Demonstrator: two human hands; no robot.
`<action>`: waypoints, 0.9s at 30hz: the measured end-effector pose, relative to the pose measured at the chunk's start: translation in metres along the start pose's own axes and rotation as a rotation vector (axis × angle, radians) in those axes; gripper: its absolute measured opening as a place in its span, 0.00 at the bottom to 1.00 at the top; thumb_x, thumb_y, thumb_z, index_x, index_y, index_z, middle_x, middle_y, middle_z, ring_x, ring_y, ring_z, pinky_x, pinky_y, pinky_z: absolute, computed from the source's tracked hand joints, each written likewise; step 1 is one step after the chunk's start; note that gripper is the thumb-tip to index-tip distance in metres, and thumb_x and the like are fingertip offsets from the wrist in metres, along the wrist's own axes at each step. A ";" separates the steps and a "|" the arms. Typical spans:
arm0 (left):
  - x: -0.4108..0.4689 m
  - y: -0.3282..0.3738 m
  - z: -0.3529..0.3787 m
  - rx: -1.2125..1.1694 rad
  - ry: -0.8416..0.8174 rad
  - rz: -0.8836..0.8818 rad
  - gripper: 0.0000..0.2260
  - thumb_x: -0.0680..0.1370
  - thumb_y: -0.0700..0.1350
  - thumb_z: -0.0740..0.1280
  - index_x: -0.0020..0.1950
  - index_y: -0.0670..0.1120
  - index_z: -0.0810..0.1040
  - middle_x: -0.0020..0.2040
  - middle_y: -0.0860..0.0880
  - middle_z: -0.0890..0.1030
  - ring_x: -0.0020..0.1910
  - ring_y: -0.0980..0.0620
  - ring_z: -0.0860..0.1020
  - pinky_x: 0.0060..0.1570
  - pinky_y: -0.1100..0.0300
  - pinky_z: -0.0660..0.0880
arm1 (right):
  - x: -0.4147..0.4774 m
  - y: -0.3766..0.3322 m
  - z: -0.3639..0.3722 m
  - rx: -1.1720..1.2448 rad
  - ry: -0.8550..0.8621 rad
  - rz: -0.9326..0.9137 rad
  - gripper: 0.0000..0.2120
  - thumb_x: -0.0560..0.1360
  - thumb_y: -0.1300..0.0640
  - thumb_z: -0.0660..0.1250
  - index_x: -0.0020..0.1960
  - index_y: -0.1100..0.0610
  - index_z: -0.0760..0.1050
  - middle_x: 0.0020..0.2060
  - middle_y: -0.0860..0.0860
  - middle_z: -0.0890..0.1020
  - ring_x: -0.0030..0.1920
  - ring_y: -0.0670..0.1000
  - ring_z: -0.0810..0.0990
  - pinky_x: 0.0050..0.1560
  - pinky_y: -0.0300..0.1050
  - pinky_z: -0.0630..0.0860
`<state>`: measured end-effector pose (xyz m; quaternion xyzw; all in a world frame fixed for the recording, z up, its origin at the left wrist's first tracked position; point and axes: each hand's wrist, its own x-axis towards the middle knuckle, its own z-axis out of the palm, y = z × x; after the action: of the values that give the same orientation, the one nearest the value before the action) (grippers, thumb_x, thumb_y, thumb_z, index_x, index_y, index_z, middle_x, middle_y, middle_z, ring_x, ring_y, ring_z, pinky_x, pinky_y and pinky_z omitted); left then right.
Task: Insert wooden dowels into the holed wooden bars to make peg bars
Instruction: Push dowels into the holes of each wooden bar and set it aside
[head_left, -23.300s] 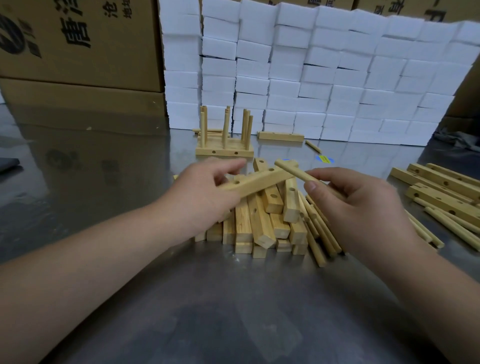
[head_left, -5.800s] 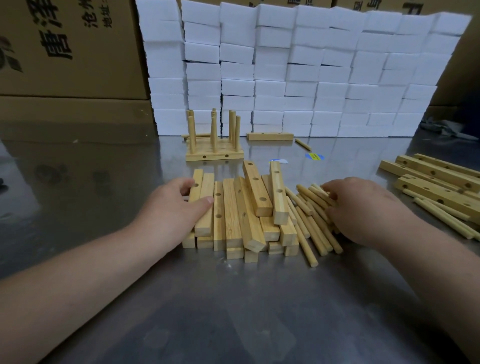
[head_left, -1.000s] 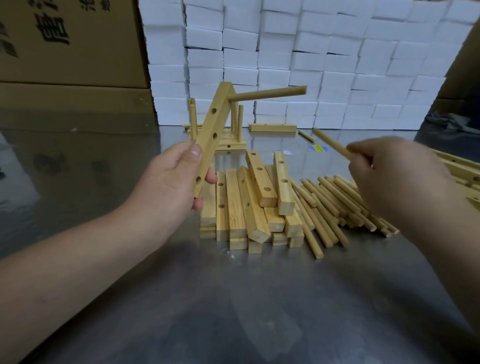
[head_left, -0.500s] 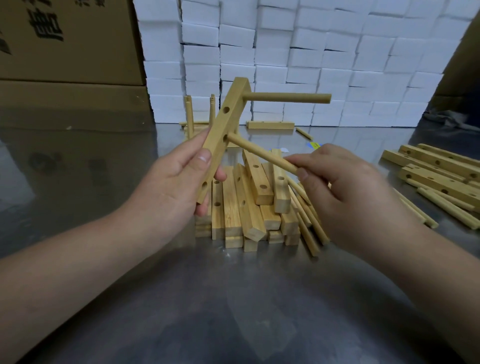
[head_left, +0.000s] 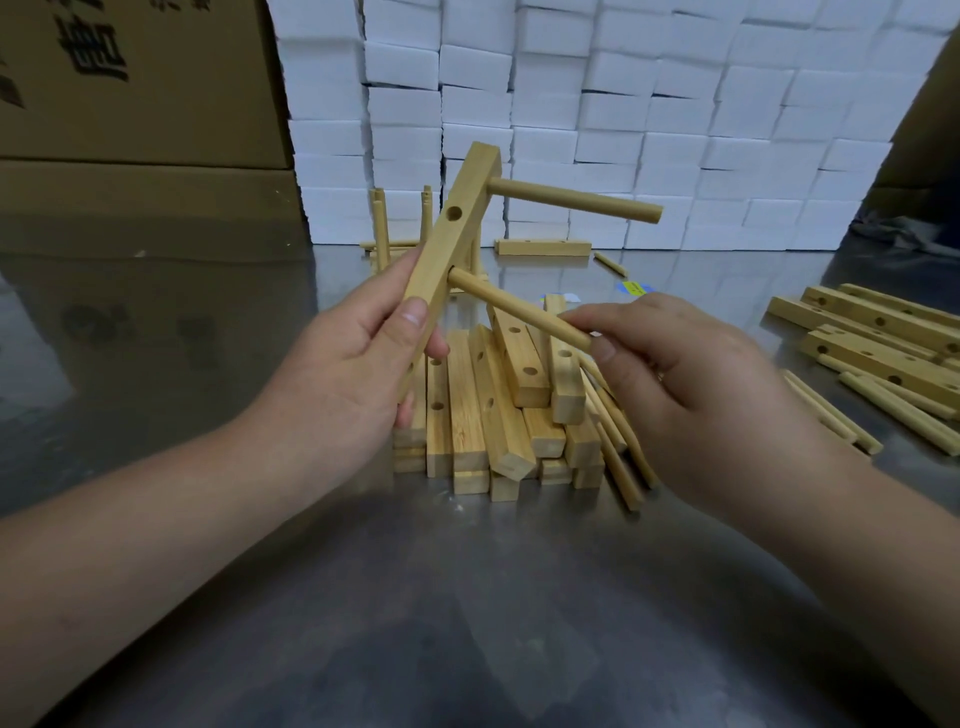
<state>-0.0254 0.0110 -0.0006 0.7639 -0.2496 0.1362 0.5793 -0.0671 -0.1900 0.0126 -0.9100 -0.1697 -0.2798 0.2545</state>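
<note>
My left hand (head_left: 353, 374) grips the lower end of a holed wooden bar (head_left: 457, 223), held tilted above the table. One dowel (head_left: 576, 200) sticks out to the right from the bar's top hole. My right hand (head_left: 680, 395) pinches the near end of a second dowel (head_left: 514, 306), whose far tip sits in a lower hole of the bar. An empty hole shows between the two dowels. Below lie a pile of holed bars (head_left: 483, 410) and loose dowels (head_left: 618, 447).
A finished peg bar (head_left: 382, 228) stands behind the held bar, partly hidden. One bar (head_left: 543, 247) and one dowel (head_left: 610, 264) lie near the white foam-block wall (head_left: 597, 104). More bars and dowels (head_left: 878, 348) lie at right. Cardboard boxes (head_left: 140, 104) stand at back left.
The right hand brought a dowel from the pile to the bar and its tip has entered a lower hole. The left hand keeps holding the bar, now slightly higher and closer.
</note>
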 end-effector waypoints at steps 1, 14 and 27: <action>0.000 0.000 0.000 0.006 0.000 0.004 0.18 0.80 0.48 0.54 0.69 0.59 0.68 0.37 0.57 0.74 0.25 0.59 0.70 0.27 0.70 0.69 | 0.000 0.000 0.000 0.006 0.000 -0.001 0.14 0.76 0.52 0.56 0.57 0.46 0.76 0.42 0.43 0.75 0.43 0.43 0.72 0.43 0.35 0.68; -0.006 0.005 0.005 -0.038 -0.073 0.020 0.26 0.73 0.56 0.55 0.71 0.57 0.65 0.37 0.58 0.75 0.25 0.59 0.70 0.27 0.68 0.70 | -0.001 -0.005 -0.002 -0.003 0.051 -0.036 0.19 0.74 0.51 0.53 0.62 0.51 0.74 0.36 0.39 0.70 0.41 0.35 0.70 0.40 0.25 0.64; -0.008 0.009 0.008 -0.040 -0.086 0.044 0.24 0.75 0.55 0.54 0.72 0.55 0.64 0.38 0.57 0.74 0.26 0.58 0.71 0.28 0.67 0.70 | -0.002 -0.005 -0.004 -0.034 0.114 -0.053 0.18 0.75 0.53 0.55 0.60 0.52 0.76 0.32 0.39 0.69 0.36 0.37 0.69 0.36 0.26 0.63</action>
<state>-0.0376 0.0033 -0.0001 0.7517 -0.2935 0.1111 0.5800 -0.0728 -0.1883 0.0155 -0.8920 -0.1743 -0.3407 0.2407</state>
